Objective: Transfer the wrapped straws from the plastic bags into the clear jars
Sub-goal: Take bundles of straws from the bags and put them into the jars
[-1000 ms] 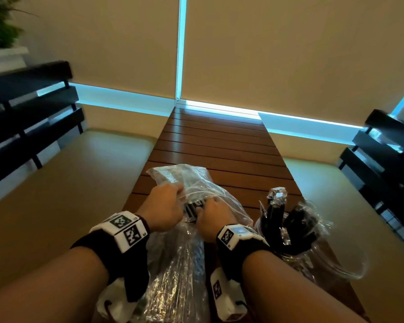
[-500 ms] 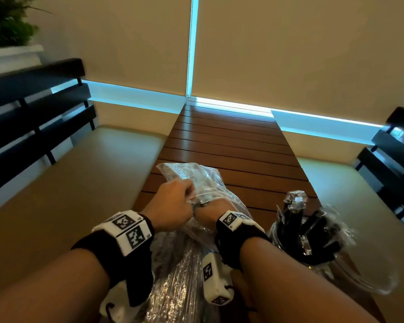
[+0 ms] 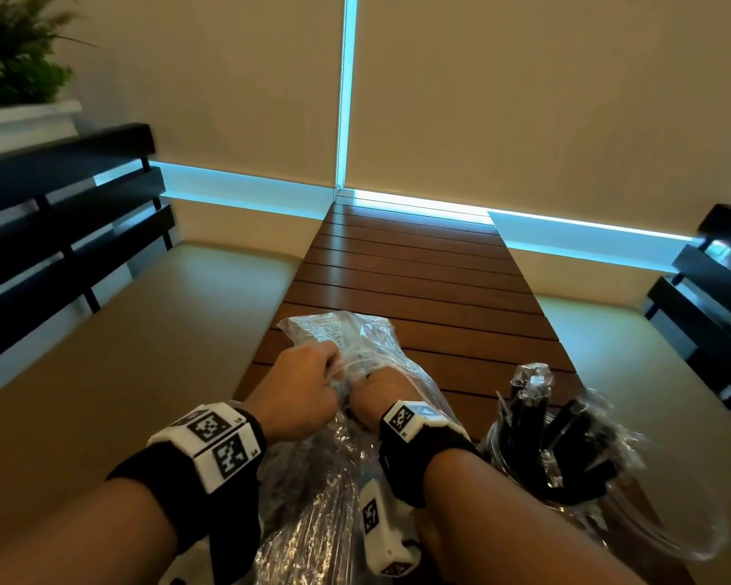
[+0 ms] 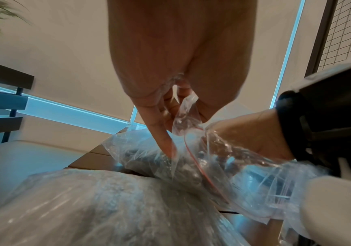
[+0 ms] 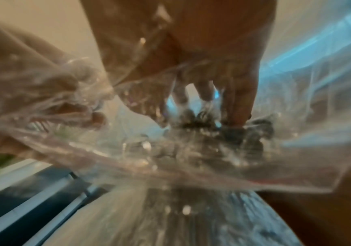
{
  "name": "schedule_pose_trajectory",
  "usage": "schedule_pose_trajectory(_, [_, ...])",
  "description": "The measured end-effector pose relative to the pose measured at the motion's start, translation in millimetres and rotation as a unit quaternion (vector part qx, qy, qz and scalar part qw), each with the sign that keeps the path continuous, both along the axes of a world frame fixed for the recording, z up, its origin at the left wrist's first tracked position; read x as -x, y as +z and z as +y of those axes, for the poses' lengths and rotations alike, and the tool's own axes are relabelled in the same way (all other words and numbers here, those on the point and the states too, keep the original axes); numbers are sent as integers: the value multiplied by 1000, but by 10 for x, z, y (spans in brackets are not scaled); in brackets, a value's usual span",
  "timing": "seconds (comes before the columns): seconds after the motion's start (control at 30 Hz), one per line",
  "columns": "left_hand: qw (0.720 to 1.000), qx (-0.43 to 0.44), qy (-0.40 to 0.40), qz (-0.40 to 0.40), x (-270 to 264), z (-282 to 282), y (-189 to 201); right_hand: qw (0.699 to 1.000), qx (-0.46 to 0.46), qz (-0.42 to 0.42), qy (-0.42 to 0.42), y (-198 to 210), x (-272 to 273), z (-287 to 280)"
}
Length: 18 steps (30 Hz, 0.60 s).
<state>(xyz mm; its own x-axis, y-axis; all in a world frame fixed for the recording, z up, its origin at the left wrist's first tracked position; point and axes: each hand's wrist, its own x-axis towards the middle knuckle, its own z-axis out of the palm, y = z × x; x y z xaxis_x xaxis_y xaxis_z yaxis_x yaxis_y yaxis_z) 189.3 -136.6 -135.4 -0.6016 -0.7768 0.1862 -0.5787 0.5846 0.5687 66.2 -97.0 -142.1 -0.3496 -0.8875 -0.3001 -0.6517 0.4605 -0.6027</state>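
Note:
A clear plastic bag (image 3: 347,331) (image 4: 145,149) lies on the slatted wooden table (image 3: 414,268). My left hand (image 3: 296,394) (image 4: 170,108) pinches the edge of its mouth and holds it up. My right hand (image 3: 376,394) (image 4: 250,138) (image 5: 212,93) is pushed inside the bag up to the wrist. Its fingers reach out, and their tips touch dark wrapped straws (image 5: 233,134) (image 4: 147,159); this view is blurred. A clear jar (image 3: 659,529) at the right holds several black wrapped straws (image 3: 524,420).
A second bag packed with wrapped straws (image 3: 313,513) (image 4: 86,208) lies under my forearms. Cushioned benches (image 3: 123,352) with black slatted backs (image 3: 60,230) flank the table. A potted plant (image 3: 13,48) stands far left. Beige blinds close off the far end.
My right hand has gone from the bag's mouth deeper inside it. My left hand keeps its hold on the mouth. The view has swung a little to the left.

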Motion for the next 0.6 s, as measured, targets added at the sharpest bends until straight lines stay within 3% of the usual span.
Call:
schedule_pose_trajectory(0.17, [1000,-11,-2,1,17,-19,-27,1000,18,1,-4,-68,31,-32])
schedule_pose_trajectory(0.23, [1000,-18,-3,3,28,-35,-33,999,-12,27,38,-54,21,-59])
schedule_pose_trajectory(0.37, [1000,-23,-3,2,43,-32,-26,995,-56,77,38,-111,48,-134])
schedule_pose_trajectory(0.6, [999,-33,16,1,40,-19,-36,980,-70,165,86,-87,32,-81])
